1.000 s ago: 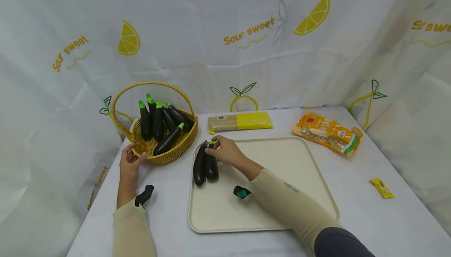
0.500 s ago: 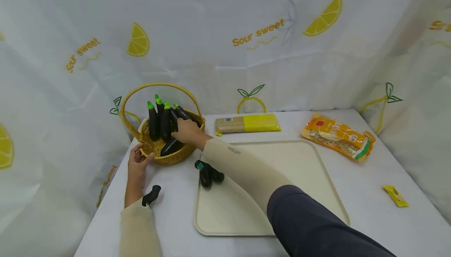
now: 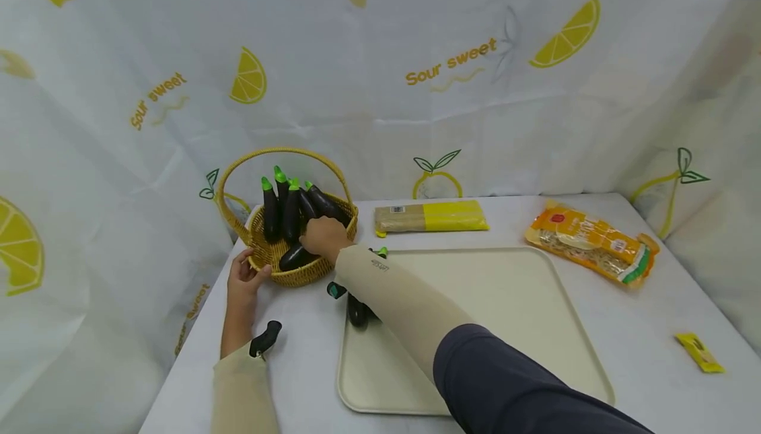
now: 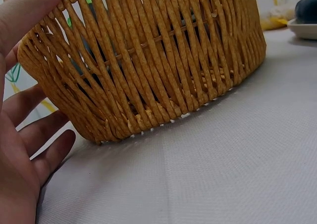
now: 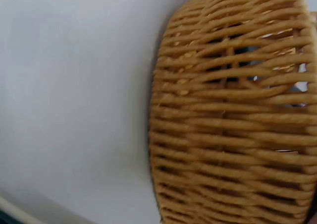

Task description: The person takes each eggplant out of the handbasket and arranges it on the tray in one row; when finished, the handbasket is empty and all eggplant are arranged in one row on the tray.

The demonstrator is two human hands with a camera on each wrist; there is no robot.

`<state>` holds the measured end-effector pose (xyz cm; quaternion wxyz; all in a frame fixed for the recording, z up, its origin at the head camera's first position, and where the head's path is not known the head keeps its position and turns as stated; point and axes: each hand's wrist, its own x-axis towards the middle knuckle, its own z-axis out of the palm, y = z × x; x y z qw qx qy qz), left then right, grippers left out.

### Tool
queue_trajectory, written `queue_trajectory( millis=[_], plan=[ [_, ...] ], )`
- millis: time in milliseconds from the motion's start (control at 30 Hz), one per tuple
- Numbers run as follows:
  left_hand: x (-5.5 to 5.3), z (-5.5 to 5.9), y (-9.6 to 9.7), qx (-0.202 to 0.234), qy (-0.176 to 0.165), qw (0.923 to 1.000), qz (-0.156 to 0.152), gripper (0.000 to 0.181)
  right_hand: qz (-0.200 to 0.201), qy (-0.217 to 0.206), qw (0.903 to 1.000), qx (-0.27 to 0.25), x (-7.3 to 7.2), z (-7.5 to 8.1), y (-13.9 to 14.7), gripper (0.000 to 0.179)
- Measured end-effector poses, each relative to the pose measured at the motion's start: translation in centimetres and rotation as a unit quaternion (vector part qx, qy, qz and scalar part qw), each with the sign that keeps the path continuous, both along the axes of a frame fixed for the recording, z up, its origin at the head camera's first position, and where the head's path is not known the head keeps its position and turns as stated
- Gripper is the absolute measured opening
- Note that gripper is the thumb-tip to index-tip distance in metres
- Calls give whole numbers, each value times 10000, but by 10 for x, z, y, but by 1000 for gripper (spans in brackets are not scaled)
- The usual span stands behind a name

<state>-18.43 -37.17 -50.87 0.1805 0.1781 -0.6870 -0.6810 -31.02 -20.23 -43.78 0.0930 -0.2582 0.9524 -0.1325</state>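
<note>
A wicker basket (image 3: 304,278) with a tall handle stands at the back left, holding several dark eggplants with green stems. My left hand (image 3: 242,283) holds its left side; in the left wrist view the thumb lies at the rim while the other fingers spread along the woven wall (image 4: 163,55). Reaching over the basket's right side, my right hand (image 3: 326,237) grips the stem end of the front eggplant (image 3: 294,257), which lies slanted inside. Its fingertips are hidden. Only the basket's outer weave (image 5: 223,115) and white cloth fill most of the right wrist view.
A beige tray (image 3: 493,315) lies right of the basket, with eggplants (image 3: 357,313) at its left edge, partly covered by my right sleeve. Behind it is a yellow-and-tan packet (image 3: 431,217). An orange bag (image 3: 591,239) and a small yellow sachet (image 3: 699,353) lie to the right.
My right hand has left the eggplants on the tray and moved left and back into the basket, onto the front eggplant. The left hand stays on the basket. The head view has shifted slightly.
</note>
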Motion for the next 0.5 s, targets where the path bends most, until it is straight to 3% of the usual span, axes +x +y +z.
queue_trajectory(
  millis=[233,333,500],
  plan=[
    [2,7,2,-13,40,10000,6,61,37,518,9976,-461,12,6,5,48],
    [2,8,3,65,77,9999,-31,63,6,559,9951,-814,19,9,9,52],
    [2,5,5,154,12,9999,-46,65,6,531,9892,-1367,28,5,14,43]
  ],
)
